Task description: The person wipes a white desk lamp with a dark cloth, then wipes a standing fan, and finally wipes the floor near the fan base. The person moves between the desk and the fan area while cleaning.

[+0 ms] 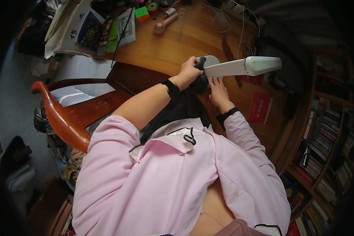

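Note:
At the desk's near edge, a white desk lamp stands with its arm and head reaching to the right. My left hand is closed around a dark grey cloth, which lies against the lamp by its round base. Part of the cloth sticks up above my fingers. To the right of the cloth, my right hand has its fingers stretched out, with the tips at the lower part of the lamp. Whether those tips press on the lamp or the desk is hard to see. Dark bands circle both wrists.
A wooden chair stands to the left. On the wooden desk lie a red booklet, a pink handheld fan, a clear ruler and a puzzle cube. White cables trail at the back. A bookshelf fills the right.

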{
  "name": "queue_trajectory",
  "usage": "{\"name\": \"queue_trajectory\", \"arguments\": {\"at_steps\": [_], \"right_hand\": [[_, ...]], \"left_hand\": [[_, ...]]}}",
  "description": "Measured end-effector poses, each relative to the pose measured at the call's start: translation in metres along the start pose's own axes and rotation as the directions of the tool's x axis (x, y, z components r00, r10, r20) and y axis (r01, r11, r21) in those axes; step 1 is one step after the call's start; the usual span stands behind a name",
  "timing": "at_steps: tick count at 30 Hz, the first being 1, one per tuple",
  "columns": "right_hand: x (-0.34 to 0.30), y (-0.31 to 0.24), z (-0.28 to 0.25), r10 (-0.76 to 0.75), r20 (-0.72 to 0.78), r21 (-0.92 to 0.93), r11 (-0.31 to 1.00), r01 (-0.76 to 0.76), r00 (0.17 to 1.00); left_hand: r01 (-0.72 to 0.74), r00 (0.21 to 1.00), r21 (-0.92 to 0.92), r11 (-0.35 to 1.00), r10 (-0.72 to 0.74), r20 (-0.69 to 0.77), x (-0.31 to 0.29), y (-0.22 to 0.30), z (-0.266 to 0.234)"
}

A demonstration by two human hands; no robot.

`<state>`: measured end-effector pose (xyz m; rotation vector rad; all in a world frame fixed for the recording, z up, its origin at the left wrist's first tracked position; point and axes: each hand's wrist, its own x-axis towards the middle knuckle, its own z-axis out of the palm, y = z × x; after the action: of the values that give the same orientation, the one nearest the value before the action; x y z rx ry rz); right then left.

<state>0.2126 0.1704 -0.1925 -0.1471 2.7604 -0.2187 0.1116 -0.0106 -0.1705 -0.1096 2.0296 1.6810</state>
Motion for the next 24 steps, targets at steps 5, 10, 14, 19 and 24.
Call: {"name": "queue_trajectory", "arguments": {"at_steps": [5,10,14,19,24], "right_hand": [[0.002,0.001,0.002,0.007,-0.03,0.069,0.998,-0.004,1.0],[0.002,-0.001,0.0,0.0,0.022,-0.048,0.999,0.001,1.0],[0.001,0.001,0.0,-0.009,0.019,-0.025,1.0,0.009,1.0],[0.004,0.015,0.011,0.215,0.083,0.465,0.855,-0.228,0.973],[0.007,0.019,0.02,0.072,-0.001,0.258,0.964,-0.069,0.997]], "left_hand": [[0.028,0.995,-0.168,0.985,-0.011,0.104,-0.014,0.019,-0.002],[0.123,0.992,-0.045,0.991,-0.124,-0.024,-0.003,-0.03,0.003],[0.117,0.993,-0.018,0.993,-0.117,-0.011,0.0,-0.021,0.008],[0.025,0.992,-0.182,0.983,-0.001,0.129,-0.016,0.035,0.004],[-0.008,0.994,-0.08,0.997,0.017,0.112,-0.019,0.027,0.007]]}}
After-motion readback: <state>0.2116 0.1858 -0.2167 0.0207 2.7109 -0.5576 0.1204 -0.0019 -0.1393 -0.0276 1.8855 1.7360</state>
